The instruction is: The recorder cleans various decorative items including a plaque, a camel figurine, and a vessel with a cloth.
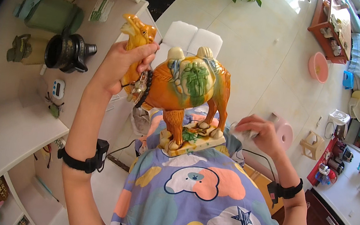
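Note:
A glazed ceramic camel figurine [184,82] in orange, green and cream stands tilted on its own base, close in front of my body. Around its neck grips my left hand [128,63], just below the raised head. A dark beaded string with clear beads [142,88] hangs at the neck, beside that hand. Behind the camel's rear legs, to the right, my right hand [258,130] holds a crumpled whitish cloth or tissue [244,132], apart from the figurine. Part of the cloth is hidden by the fingers.
Shelves at left hold a green plastic jug [56,12], a black pot [67,52] and a small white timer [58,89]. A white padded seat [190,38] lies beyond the camel. At right are a pink stool [281,130] and a beige stool [313,145].

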{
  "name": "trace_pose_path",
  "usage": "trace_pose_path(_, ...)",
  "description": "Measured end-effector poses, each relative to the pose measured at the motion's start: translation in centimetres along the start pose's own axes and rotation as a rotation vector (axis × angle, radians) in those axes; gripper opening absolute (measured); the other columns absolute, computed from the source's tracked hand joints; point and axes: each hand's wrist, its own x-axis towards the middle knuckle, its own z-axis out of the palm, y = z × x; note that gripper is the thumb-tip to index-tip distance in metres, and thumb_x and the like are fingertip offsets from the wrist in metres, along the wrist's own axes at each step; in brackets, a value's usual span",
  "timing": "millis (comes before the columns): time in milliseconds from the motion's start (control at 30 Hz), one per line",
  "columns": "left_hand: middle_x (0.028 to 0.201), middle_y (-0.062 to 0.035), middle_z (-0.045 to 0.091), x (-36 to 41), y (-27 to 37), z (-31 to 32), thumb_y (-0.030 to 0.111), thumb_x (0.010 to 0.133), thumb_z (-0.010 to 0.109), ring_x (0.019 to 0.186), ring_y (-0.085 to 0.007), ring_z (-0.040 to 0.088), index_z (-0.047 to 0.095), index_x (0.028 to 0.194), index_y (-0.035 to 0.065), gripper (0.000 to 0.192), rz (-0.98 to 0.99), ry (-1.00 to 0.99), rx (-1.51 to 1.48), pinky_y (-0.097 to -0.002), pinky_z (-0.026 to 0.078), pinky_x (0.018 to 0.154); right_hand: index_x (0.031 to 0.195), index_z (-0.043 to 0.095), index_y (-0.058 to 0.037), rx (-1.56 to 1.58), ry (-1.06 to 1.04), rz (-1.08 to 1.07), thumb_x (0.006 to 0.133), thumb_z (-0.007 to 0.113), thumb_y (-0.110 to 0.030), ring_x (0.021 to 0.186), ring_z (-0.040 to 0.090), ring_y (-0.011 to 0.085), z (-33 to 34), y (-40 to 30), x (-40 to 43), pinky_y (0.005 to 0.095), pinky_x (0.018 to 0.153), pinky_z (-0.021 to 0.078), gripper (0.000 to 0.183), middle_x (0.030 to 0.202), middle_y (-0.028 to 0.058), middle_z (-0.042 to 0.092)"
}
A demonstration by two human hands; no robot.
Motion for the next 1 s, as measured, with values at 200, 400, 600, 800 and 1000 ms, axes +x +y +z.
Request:
trace_pose_path(200, 0.073, 0.0023, 0.051, 0.2, -0.9, -0.1, 0.019, 0.092, 0.062, 0.060, -0.0061, 0.044, 0.056, 0.105, 0.0022, 0.022, 0.032, -0.036, -0.072, -0.0205, 0.039, 0.061, 0.116, 0.054, -0.0026, 0.693, 0.231, 0.347, 0.080, 0.073, -0.009, 0.086, 0.059, 0.0079, 1.0, -1.2, 5.1, 0.0243, 0.075, 0.0485, 0.041, 0.097, 0.0005, 0.064)
trace_pose_path(400, 0.075, 0.0013, 0.052, 0.6, -1.9, -0.4, 0.022, 0.091, 0.064, 0.062, -0.0062, 0.045, 0.056, 0.106, 0.0019, 0.026, 0.092, -0.063, -0.169, -0.0201, 0.039, 0.062, 0.117, 0.049, -0.0047, -0.033, 0.273, 0.205, 0.067, 0.086, -0.026, 0.093, 0.061, 0.0151, 3.1, -3.3, 8.0, 0.0307, 0.078, 0.0500, 0.066, 0.104, 0.0067, 0.063)
trace_pose_path(600, 0.074, 0.0011, 0.051, 0.5, -1.9, -0.6, 0.024, 0.092, 0.063, 0.062, -0.0063, 0.044, 0.057, 0.107, 0.0015, 0.028, 0.106, -0.070, -0.138, -0.0193, 0.038, 0.061, 0.109, 0.055, -0.0037, 0.440, -0.095, 0.215, 0.067, 0.084, -0.026, 0.091, 0.061, 0.0145, 1.2, -1.7, 9.7, 0.0303, 0.079, 0.0493, 0.056, 0.097, 0.0065, 0.065)
trace_pose_path(800, 0.077, 0.0006, 0.053, 0.1, -0.8, -0.4, 0.029, 0.094, 0.059, 0.070, -0.0085, 0.050, 0.057, 0.111, 0.0000, 0.033, 0.127, -0.053, -0.096, -0.0212, 0.042, 0.067, 0.093, 0.059, -0.0034, 0.470, -0.035, 0.219, 0.070, 0.077, -0.018, 0.079, 0.056, 0.0112, 1.8, -2.7, 9.6, 0.0277, 0.073, 0.0467, 0.032, 0.084, 0.0021, 0.062)
trace_pose_path(1000, 0.101, -0.0048, 0.053, -1.2, -1.0, 2.7, 0.018, 0.091, 0.064, 0.083, -0.0155, 0.054, 0.052, 0.120, 0.0014, 0.036, 0.779, 0.744, 0.670, -0.0278, 0.045, 0.079, 0.106, 0.058, -0.0024, 0.496, 0.167, 0.192, 0.068, 0.070, -0.010, 0.080, 0.054, 0.0094, 0.9, -2.8, 9.4, 0.0260, 0.074, 0.0463, 0.041, 0.086, 0.0006, 0.060)
